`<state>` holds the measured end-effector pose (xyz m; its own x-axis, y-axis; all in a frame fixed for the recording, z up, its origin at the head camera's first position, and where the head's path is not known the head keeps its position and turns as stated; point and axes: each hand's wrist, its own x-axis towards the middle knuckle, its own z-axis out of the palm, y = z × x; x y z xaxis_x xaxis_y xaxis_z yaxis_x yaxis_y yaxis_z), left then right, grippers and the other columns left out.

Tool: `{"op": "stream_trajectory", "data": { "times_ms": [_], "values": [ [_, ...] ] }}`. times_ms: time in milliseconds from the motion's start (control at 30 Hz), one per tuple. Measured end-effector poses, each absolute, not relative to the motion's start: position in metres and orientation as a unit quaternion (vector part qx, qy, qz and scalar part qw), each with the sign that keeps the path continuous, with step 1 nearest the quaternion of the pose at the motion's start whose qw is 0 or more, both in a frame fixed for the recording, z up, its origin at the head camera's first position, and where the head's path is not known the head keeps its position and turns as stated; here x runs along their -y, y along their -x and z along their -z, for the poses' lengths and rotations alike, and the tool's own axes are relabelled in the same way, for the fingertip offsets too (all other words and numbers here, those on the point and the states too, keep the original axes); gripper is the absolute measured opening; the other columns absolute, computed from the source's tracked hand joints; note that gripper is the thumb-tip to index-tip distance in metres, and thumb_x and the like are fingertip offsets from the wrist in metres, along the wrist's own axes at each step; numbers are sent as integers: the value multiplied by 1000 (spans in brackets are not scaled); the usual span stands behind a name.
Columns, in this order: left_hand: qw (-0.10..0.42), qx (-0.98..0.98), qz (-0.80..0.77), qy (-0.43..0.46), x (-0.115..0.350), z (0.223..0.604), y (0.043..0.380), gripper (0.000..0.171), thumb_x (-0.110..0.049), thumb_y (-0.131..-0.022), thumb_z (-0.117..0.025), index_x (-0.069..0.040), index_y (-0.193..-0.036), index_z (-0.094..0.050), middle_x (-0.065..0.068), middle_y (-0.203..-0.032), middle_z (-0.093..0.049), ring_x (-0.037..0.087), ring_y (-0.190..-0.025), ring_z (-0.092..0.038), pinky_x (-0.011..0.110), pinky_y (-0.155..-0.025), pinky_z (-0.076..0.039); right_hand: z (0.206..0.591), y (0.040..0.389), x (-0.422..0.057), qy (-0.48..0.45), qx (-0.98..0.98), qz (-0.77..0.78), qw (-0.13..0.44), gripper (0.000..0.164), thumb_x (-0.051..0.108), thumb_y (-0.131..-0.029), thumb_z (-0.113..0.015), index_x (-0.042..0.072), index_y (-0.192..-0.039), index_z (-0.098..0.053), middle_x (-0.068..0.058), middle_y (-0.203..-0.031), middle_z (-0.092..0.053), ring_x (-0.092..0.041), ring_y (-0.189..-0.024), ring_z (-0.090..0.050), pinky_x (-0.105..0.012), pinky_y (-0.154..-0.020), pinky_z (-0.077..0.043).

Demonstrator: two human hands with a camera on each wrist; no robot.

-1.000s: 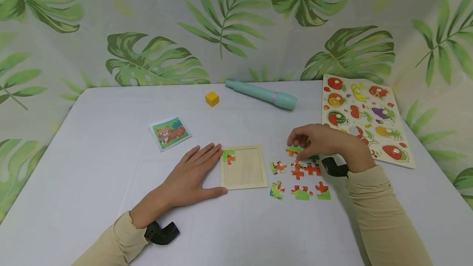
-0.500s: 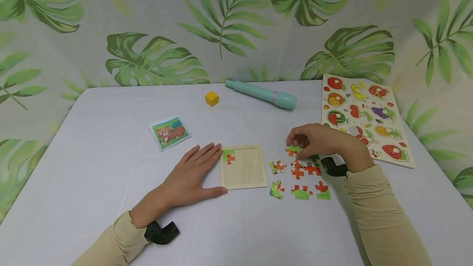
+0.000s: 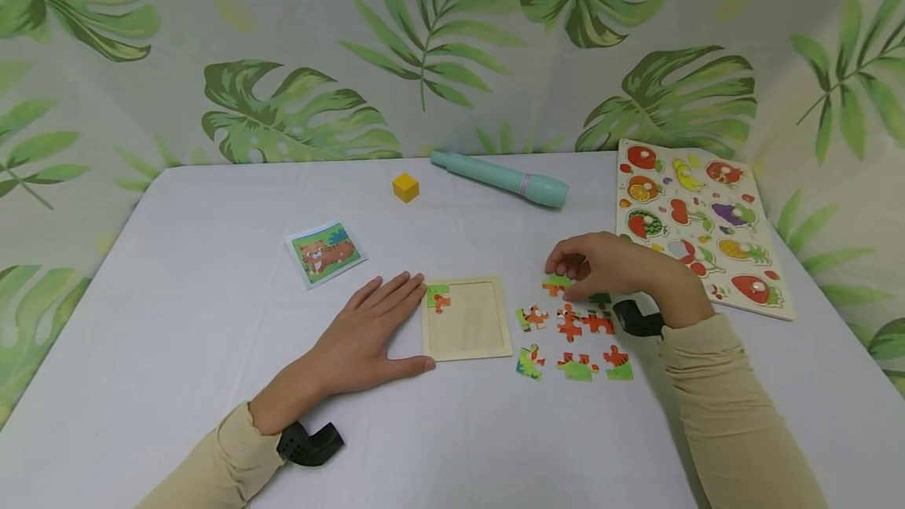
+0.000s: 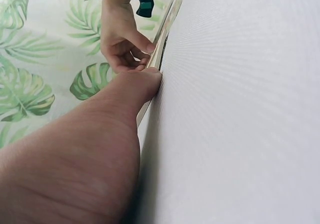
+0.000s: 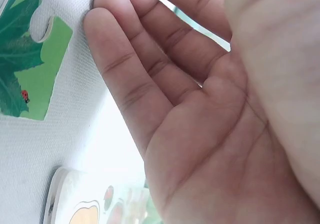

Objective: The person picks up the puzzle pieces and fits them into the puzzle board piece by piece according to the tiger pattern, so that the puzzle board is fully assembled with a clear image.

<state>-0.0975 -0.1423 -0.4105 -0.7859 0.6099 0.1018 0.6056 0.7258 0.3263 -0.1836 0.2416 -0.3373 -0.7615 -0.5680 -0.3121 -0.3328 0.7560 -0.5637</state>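
My left hand (image 3: 364, 336) lies flat with fingers spread, its fingertips and thumb at the left side of a square wooden puzzle frame (image 3: 503, 328). One green-and-orange jigsaw piece (image 3: 438, 298) sits in the frame's upper left corner. To the right, my right hand (image 3: 608, 265) pinches another green-and-orange jigsaw piece (image 3: 555, 286) between thumb and fingers, low over the cloth. Several loose tiger pieces lie below it, among them a bottom-row piece (image 3: 577, 368). A dark green leaf piece (image 5: 50, 68) shows beside the fingers in the right wrist view; the thumb's contact is hidden there.
A tiger picture card (image 3: 327, 254) lies left of the frame. Further back are a yellow cube (image 3: 406, 188) and a mint-green tube-shaped object (image 3: 498, 177). A fruit puzzle board (image 3: 707, 218) stands at the back right, partly behind the right forearm.
My right hand has shifted slightly left and away from me, and the pinched jigsaw piece has moved with it. The left hand and the frame stay in place.
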Motion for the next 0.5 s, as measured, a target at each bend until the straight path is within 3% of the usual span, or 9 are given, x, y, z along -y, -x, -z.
{"op": "stream_trajectory", "data": {
  "times_ms": [500],
  "values": [
    [4, -929, -172, -328, 142, 410, 97, 100, -70, -90, -63, -9, -163, -31, 1, -170, -26, 20, -159, -20, 46, -129, -14, 339, 185, -241, 225, -921, 226, 223, 29, 21, -86, -86, 13, -108, -70, -1, -91, -61, -17, -83, -56, -31, -76, -50]
  ]
}}
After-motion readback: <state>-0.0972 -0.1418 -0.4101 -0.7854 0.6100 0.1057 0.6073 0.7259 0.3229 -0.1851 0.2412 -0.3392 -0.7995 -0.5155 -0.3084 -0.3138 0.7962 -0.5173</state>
